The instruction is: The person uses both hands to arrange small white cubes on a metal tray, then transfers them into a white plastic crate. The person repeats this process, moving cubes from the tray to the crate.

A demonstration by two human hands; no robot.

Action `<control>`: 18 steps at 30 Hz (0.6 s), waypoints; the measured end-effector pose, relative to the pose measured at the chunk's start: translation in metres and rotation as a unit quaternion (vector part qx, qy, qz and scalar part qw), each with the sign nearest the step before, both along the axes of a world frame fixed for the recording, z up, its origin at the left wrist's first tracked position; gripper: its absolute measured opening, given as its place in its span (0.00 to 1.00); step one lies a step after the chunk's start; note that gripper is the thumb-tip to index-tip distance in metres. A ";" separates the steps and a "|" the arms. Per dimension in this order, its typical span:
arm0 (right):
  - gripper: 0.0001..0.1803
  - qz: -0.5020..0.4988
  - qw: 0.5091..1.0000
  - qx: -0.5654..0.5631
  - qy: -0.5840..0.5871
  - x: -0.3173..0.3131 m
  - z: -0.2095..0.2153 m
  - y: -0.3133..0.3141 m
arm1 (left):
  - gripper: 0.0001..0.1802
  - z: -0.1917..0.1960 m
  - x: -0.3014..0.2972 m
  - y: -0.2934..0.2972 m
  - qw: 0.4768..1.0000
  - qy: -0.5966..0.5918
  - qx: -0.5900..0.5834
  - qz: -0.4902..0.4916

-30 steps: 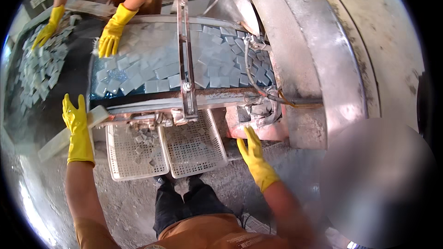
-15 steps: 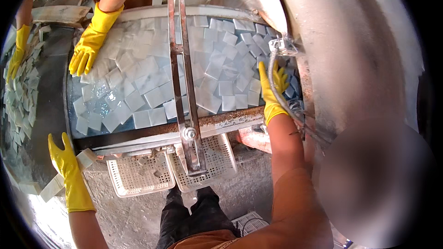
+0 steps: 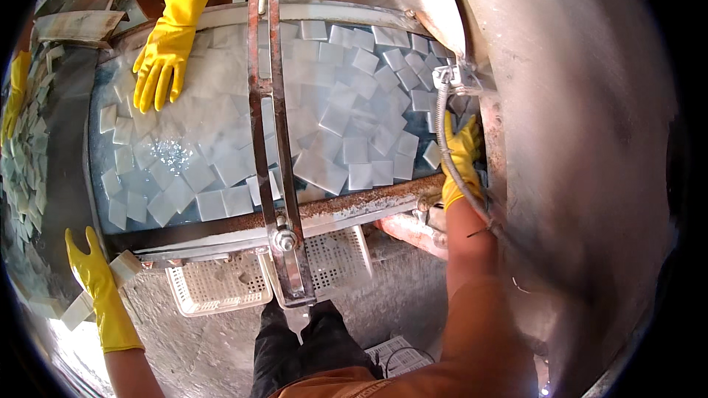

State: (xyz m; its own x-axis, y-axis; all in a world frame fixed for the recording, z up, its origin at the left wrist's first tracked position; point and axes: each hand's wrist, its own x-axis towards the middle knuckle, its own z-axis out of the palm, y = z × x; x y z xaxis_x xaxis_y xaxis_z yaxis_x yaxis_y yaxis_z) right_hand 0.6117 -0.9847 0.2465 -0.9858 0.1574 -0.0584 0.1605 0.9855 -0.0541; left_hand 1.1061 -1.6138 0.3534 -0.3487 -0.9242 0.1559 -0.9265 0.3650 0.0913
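Nearest the person, dark trousers (image 3: 295, 346) show at the lower edge, above a grey dusty floor (image 3: 214, 354). Two white perforated crates (image 3: 221, 284) sit on that floor, just under the near rim of a tray (image 3: 221, 232).

The left hand (image 3: 92, 269), in a yellow glove, hangs at the lower left with its fingers spread and loose, gripping nothing. It is just beside a pale block (image 3: 125, 265) at the tray's near left corner; whether it touches the block cannot be told.

The right hand (image 3: 461, 158), also gloved in yellow, reaches up the right side to the tray's right edge, beside a flexible metal hose (image 3: 442, 125). Its fingers curl slightly by the hose, but whether they grip anything cannot be told.

The tray holds many white square tiles (image 3: 332, 133), lying flat and crowded, some overlapping, in shallow wet. A rusty metal bar (image 3: 269, 103) crosses the tray from near to far, bolted at the near rim.

To the right stands a big grey metal drum (image 3: 575, 140).

At the far left, another person's gloved hand (image 3: 166, 48) lies flat, fingers spread, on the tiles. More tiles lie in a dark bed (image 3: 22, 177) at the far left edge.
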 end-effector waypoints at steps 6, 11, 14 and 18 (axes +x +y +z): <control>0.52 0.026 1.000 -0.001 0.015 -0.030 0.005 0.026 | 0.39 -0.009 0.006 -0.007 1.000 0.008 0.014 0.007; 0.50 0.048 0.998 -0.016 0.038 -0.056 0.000 0.012 | 0.38 -0.005 0.019 -0.010 1.000 0.017 0.017 0.010; 0.49 0.043 0.997 -0.022 0.061 -0.069 0.003 0.011 | 0.38 -0.011 0.013 -0.011 1.000 0.023 0.016 -0.008; 0.47 0.033 0.997 -0.019 0.070 -0.063 0.001 0.026 | 0.38 0.007 -0.018 0.013 0.999 0.001 0.029 0.015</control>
